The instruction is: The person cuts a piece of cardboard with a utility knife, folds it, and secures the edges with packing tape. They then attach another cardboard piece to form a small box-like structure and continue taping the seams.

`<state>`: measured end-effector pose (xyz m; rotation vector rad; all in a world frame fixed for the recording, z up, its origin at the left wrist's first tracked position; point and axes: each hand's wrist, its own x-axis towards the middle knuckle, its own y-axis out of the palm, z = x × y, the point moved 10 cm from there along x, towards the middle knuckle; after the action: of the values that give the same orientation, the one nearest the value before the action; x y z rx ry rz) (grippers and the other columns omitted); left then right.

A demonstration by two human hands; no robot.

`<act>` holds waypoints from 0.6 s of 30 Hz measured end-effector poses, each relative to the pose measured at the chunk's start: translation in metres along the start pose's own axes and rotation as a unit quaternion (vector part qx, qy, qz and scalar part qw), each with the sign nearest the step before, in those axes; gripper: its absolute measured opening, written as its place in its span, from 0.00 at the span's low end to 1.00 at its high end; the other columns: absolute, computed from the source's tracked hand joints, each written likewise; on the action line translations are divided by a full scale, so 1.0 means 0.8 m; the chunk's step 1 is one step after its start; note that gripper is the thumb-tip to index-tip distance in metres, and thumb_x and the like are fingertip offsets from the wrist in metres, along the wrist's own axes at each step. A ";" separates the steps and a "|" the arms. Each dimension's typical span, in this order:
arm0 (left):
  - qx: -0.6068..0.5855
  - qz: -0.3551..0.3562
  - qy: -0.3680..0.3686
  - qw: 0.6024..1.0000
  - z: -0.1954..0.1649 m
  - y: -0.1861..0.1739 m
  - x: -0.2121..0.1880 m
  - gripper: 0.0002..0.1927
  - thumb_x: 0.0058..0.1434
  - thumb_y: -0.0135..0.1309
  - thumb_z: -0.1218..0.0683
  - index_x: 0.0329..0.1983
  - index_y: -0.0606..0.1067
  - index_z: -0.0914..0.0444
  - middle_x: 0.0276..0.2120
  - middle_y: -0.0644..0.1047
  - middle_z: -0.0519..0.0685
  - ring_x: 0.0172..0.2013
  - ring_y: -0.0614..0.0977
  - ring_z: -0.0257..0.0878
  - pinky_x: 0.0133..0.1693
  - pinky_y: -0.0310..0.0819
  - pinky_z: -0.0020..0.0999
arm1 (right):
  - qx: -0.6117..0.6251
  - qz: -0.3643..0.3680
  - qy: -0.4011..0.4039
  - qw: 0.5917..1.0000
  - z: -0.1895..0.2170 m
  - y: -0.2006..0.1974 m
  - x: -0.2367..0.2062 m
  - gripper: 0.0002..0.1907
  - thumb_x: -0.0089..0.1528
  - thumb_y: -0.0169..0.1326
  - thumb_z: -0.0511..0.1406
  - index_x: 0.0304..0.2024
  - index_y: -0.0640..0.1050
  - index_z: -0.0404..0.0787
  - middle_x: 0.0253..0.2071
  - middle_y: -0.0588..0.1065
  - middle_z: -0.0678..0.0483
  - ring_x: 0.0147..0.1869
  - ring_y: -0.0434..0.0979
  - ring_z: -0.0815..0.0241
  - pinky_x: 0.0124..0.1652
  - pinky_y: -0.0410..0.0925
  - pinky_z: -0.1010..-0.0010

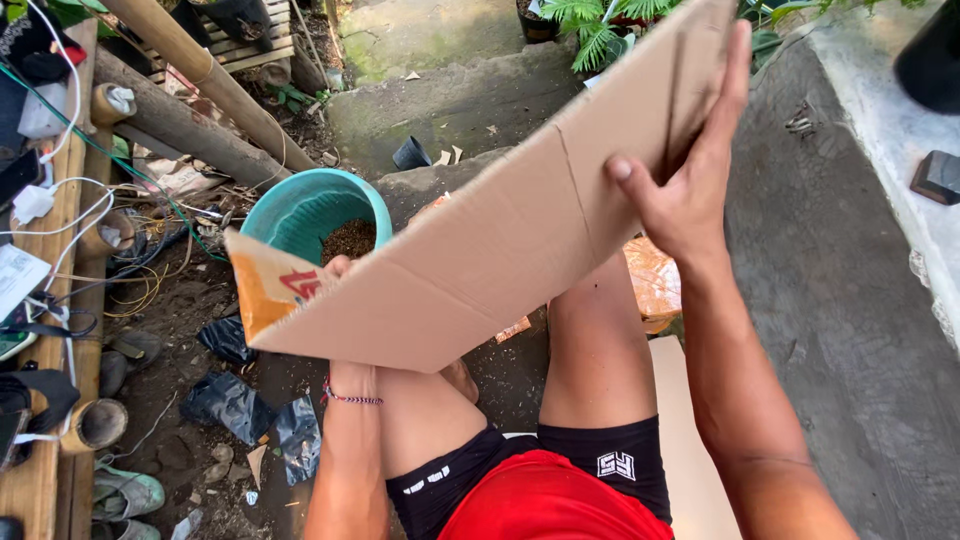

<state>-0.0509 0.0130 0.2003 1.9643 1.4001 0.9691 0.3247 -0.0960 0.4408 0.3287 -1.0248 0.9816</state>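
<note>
We note a flattened cardboard sheet at frame centre, long axis running lower left to upper right. The right hand clasps its upper end. The left hand, mostly hidden behind the lower end, appears to grip it above a teal bucket.

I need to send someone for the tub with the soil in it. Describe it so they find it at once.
Start at the big sheet of cardboard held in both hands; its lower left corner tips over a round teal plastic tub on the dirt ground. It holds dark brown soil, and it is the only bright teal container among bamboo poles and black plastic scraps.
</note>
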 end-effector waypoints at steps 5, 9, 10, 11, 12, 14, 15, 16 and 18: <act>0.030 -0.044 -0.114 0.992 0.012 -0.032 0.007 0.14 0.74 0.46 0.47 0.50 0.67 0.64 0.44 0.71 0.49 0.44 0.74 0.38 0.49 0.71 0.34 | 0.174 0.051 0.255 0.950 -0.113 0.018 -0.017 0.34 0.64 0.68 0.49 0.56 0.75 0.27 0.48 0.79 0.50 0.50 0.80 0.63 0.51 0.75 0.70; 0.055 -0.060 -0.219 0.972 0.047 -0.054 0.045 0.21 0.74 0.44 0.46 0.60 0.68 0.66 0.53 0.73 0.53 0.50 0.77 0.42 0.52 0.74 0.37 | 0.230 0.095 0.315 0.916 -0.179 0.056 -0.048 0.30 0.67 0.59 0.53 0.48 0.78 0.30 0.40 0.79 0.54 0.41 0.77 0.68 0.44 0.72 0.74; 0.059 -0.055 -0.234 0.969 0.058 -0.056 0.063 0.23 0.74 0.44 0.46 0.62 0.68 0.66 0.55 0.74 0.53 0.52 0.78 0.43 0.53 0.75 0.38 | 0.270 0.094 0.332 0.899 -0.195 0.072 -0.058 0.30 0.70 0.56 0.53 0.46 0.78 0.29 0.37 0.79 0.54 0.38 0.76 0.69 0.42 0.71 0.74; 0.063 -0.047 -0.244 0.966 0.067 -0.057 0.083 0.25 0.74 0.43 0.45 0.64 0.68 0.67 0.57 0.75 0.54 0.54 0.79 0.44 0.54 0.76 0.39 | 0.310 0.094 0.348 0.880 -0.209 0.087 -0.067 0.30 0.73 0.53 0.53 0.44 0.79 0.28 0.34 0.78 0.54 0.35 0.74 0.69 0.40 0.70 0.74; 0.070 -0.040 -0.241 0.967 0.072 -0.058 0.103 0.27 0.74 0.43 0.45 0.67 0.68 0.67 0.60 0.76 0.55 0.55 0.80 0.45 0.55 0.77 0.40 | 0.309 0.062 0.389 0.866 -0.232 0.099 -0.078 0.26 0.71 0.53 0.51 0.47 0.77 0.32 0.37 0.77 0.55 0.37 0.76 0.68 0.40 0.72 0.74; 0.083 -0.019 -0.218 0.972 0.086 -0.055 0.140 0.25 0.75 0.43 0.46 0.67 0.69 0.67 0.59 0.76 0.54 0.56 0.80 0.44 0.55 0.78 0.40 | 0.329 0.023 0.442 0.834 -0.263 0.125 -0.094 0.25 0.71 0.52 0.50 0.48 0.77 0.32 0.38 0.77 0.54 0.38 0.76 0.67 0.40 0.72 0.73; 0.090 -0.007 -0.211 0.973 0.096 -0.053 0.151 0.25 0.76 0.44 0.46 0.67 0.69 0.68 0.59 0.76 0.55 0.55 0.80 0.45 0.55 0.78 0.40 | 0.353 0.018 0.457 0.816 -0.272 0.143 -0.101 0.25 0.71 0.52 0.50 0.48 0.77 0.32 0.39 0.77 0.54 0.39 0.77 0.66 0.41 0.72 0.72; 0.097 0.003 -0.204 0.974 0.101 -0.052 0.157 0.25 0.77 0.45 0.47 0.67 0.69 0.69 0.58 0.76 0.55 0.55 0.80 0.45 0.55 0.77 0.41 | 0.373 0.020 0.469 0.800 -0.277 0.158 -0.108 0.24 0.71 0.51 0.49 0.49 0.77 0.32 0.39 0.77 0.54 0.39 0.77 0.66 0.41 0.73 0.72; 0.035 -0.051 -0.244 0.968 0.116 -0.063 0.151 0.25 0.74 0.44 0.46 0.65 0.69 0.67 0.57 0.77 0.54 0.54 0.81 0.44 0.53 0.79 0.40 | 0.405 0.025 0.487 0.773 -0.284 0.182 -0.117 0.24 0.71 0.50 0.49 0.50 0.76 0.33 0.40 0.77 0.53 0.41 0.77 0.65 0.42 0.73 0.71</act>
<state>0.0200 0.1417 0.1361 1.9810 1.2438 0.3538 0.3198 0.0814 0.2166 0.4141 0.3949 1.3824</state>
